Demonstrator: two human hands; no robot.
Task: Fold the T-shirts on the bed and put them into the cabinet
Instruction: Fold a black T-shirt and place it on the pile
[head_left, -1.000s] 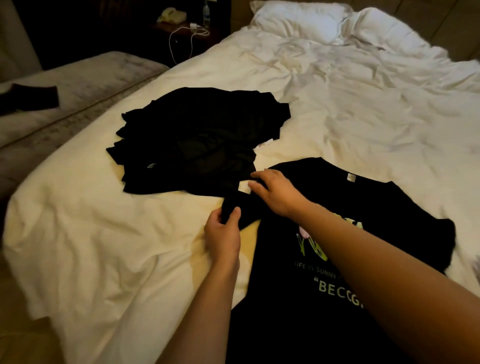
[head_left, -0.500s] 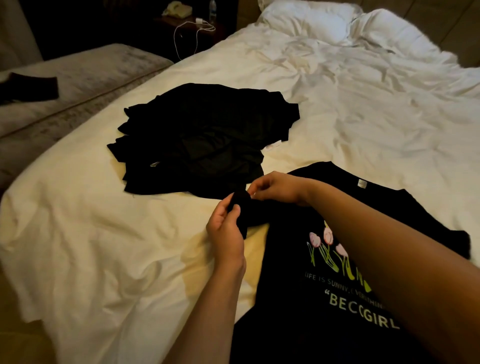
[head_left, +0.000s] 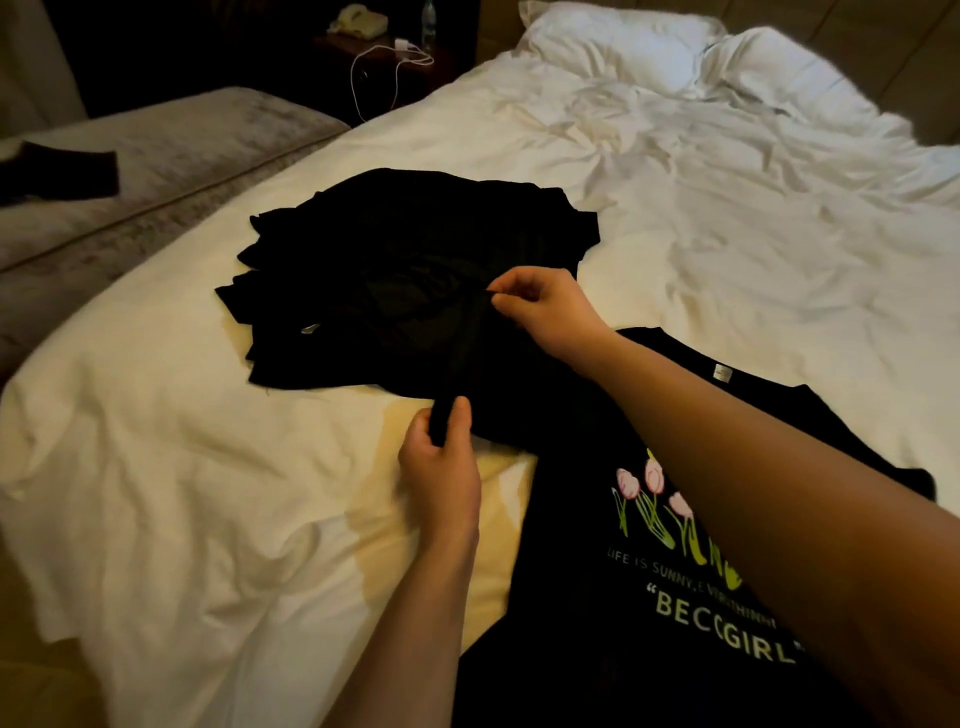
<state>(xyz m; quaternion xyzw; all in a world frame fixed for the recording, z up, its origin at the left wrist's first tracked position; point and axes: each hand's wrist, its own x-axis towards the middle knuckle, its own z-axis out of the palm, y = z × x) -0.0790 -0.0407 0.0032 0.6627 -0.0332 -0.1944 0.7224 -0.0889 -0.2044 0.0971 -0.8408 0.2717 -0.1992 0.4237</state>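
Observation:
A black T-shirt (head_left: 597, 597) with a pink tulip print and pale lettering lies face up on the white bed (head_left: 182, 467) in front of me. Its left sleeve is stretched out over a loose pile of black T-shirts (head_left: 395, 260) lying further back on the bed. My left hand (head_left: 441, 462) pinches the near end of the sleeve hem. My right hand (head_left: 545, 306) pinches the far end of that hem above the pile. My right forearm hides part of the print.
White pillows (head_left: 623, 36) lie at the head of the bed. A grey couch (head_left: 171, 156) with a dark cloth (head_left: 62, 171) runs along the left. A nightstand (head_left: 379, 57) with a phone, a bottle and a white cable stands behind.
Both hands pulled the bunched sleeve out flat. My right hand moved away from me, over the pile, stretching the hem between the two hands.

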